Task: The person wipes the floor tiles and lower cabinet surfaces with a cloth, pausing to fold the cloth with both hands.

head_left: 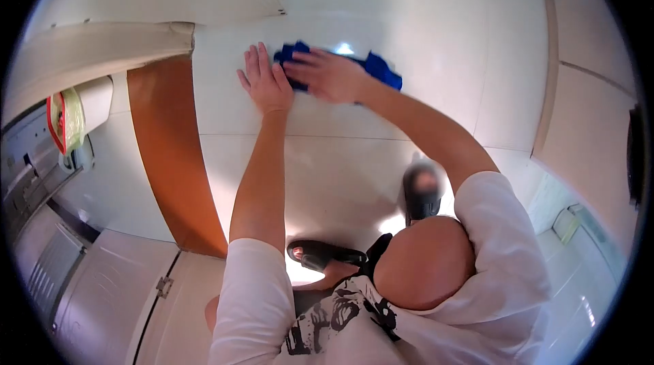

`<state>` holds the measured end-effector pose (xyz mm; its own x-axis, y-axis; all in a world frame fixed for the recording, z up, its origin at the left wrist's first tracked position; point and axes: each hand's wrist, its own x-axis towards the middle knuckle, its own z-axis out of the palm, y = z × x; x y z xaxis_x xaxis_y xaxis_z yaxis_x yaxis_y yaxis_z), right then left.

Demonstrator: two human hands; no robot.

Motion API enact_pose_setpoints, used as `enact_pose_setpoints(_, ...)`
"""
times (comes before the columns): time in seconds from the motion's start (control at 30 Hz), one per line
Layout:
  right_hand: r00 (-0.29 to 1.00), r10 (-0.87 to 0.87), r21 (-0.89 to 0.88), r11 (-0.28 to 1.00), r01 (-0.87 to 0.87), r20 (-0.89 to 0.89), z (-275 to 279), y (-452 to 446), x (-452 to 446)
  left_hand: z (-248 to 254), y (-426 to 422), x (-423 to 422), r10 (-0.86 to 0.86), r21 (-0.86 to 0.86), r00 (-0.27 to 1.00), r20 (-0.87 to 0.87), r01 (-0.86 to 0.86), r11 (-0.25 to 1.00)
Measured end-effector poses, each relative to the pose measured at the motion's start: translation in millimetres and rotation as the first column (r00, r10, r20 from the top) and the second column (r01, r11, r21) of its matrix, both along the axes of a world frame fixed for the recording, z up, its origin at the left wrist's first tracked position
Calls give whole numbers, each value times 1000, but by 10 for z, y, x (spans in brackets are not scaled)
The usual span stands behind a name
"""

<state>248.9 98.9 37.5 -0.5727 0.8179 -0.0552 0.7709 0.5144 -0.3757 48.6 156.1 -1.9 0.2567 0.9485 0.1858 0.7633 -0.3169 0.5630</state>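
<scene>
Pale floor [334, 181] is filling most of the view, with the brown strip [167, 154] running along its left side. Blue cloth [383, 72] is lying on the floor ahead of the feet, right of the strip, bunching at both ends. Right hand [330, 77] is lying palm-down over its middle and left part, fingers a bit apart and reaching toward the left hand [266, 86]; blurring there, so can't tell if the fingertips are pinching fabric. Left hand is bracing flat on the floor, fingers spreading, just beside the cloth's left end; can't tell if it's touching. Step in hand, my read: right hand is working the cloth against the floor, left is taking some weight. Any sliding from here is calling for even palm pressure, cloth staying under the hand, left hand staying planted out of its path. Cloth's long axis is running left-right, roughly crosswise to the left forearm, right end tilting slightly toward the body, left end pointing at the left hand. Black slippers [421, 205] are sitting on the floor nearer the body, well apart from the cloth.
</scene>
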Motion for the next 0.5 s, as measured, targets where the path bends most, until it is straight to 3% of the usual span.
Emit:
enact_pose_setpoints(0.1,993,-6,-56,998,13,119,30,-565,-410,-18,8,-57,-20,-5,996,92,20,1000)
enact_pose_setpoints(0.2,998,10,-72,997,-15,-62,-5,-1019,-575,-44,-4,-135,-20,-29,996,84,23,999)
enact_pose_setpoints(0.3,997,16,-96,995,-24,-79,26,-1453,-713,-34,62,-145,-42,-77,993,112,50,996)
enact_pose_setpoints(0.4,979,-119,-243,967,77,-164,75,-1685,-605,-14,55,-201,-84,-102,992,94,93,990)
enact_pose_setpoints(0.5,900,-434,-219,883,415,-43,61,-1795,-203,77,69,-222,-131,-142,991,34,135,981)
